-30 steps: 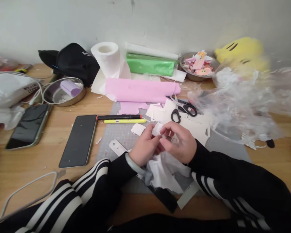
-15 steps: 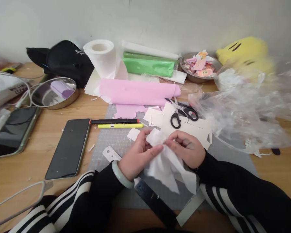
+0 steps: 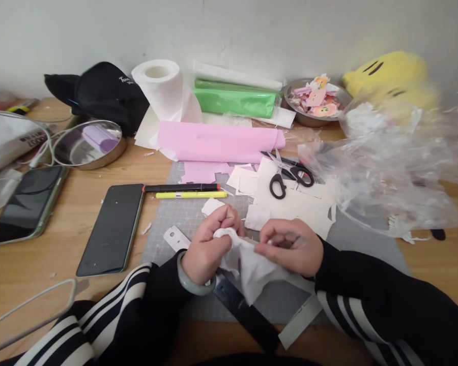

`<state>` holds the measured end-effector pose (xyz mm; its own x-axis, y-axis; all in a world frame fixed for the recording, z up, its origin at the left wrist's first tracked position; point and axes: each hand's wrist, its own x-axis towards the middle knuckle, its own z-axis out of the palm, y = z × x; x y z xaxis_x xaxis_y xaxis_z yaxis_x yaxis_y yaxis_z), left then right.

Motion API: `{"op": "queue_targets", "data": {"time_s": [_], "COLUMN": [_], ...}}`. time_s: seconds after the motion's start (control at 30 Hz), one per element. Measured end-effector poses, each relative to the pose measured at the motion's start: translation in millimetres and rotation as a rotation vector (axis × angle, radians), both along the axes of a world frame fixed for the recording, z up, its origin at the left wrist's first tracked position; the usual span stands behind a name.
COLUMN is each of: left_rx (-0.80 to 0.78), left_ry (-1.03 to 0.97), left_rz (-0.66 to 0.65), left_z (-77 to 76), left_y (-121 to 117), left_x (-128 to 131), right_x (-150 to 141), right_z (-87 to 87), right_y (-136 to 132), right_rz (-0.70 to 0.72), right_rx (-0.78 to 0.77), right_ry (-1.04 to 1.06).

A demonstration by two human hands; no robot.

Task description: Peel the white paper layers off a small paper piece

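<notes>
White sheet (image 3: 254, 269): thin, limp and creased; held between both hands above the near half of the grey cutting mat (image 3: 374, 254), lower folds drooping to a point.
Left hand (image 3: 209, 244): closed, with a gathered upper part of the white sheet caught between thumb and curled fingers.
Right hand (image 3: 293, 246): thumb and forefinger pinched on the upper edge of the same sheet (exact contact partly hidden by the fingers).
Pinch: best kept light and close to the opposite hand, for finer control over so short a span.
Tension: best kept even and gentle; a sudden sideways pull likely to tear such thin material.
Gathered folds: best spread or evened a little at a time, without hard squeezing, to limit fresh creases.
Below the sheet: dark strip (image 3: 248, 317) and pale strip (image 3: 299, 323), both aslant; drooping folds best lifted free of both.
Beyond the hands: scissors (image 3: 288, 174) resting on cream paper (image 3: 286, 206); wrists best kept on the near side, away from the blades.
</notes>
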<state>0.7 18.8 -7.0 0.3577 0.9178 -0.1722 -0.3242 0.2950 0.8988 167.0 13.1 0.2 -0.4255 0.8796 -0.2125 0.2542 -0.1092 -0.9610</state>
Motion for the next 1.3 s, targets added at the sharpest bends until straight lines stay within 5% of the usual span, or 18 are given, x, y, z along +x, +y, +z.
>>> {"op": "queue_targets", "data": {"time_s": [0.17,0.33,0.47,0.57,0.83,1.07,1.3], "left_rx": [-0.033,-0.107,-0.331,-0.393,-0.347,-0.232,-0.168], "left_ry": [-0.011,0.170,0.014,-0.029,-0.047,0.103,0.186], "left_rz": [-0.096,-0.163,-0.184,-0.150,0.005,-0.168,-0.237], "left_z": [0.9,3.2,3.9,2.4,-2.3,-0.3,1.2], "left_y": [-0.8,1.2,-0.6,-1.0,4.6,1.2,0.8], "left_x": [-0.5,1.3,6.7,7.6,3.5,2.7,6.8], "right_x": [-6.2,-8.5,-6.8,-5.8,-9.2,-10.1,-17.1], "right_z": [-3.6,-3.1,-2.2,-2.8,-3.4,-3.4,-5.2], "right_y": [-6.5,-2.7,0.0,-1.6,-2.5,4.0,1.9], "right_rz": [0.174,-0.062,-0.280,-0.291,-0.134,-0.126,-0.143], "right_rx": [-0.076,-0.181,-0.207,-0.165,-0.251,-0.575,-0.655], "right_ry": [0.058,0.148,0.178,0.174,0.142,0.150,0.295]}}
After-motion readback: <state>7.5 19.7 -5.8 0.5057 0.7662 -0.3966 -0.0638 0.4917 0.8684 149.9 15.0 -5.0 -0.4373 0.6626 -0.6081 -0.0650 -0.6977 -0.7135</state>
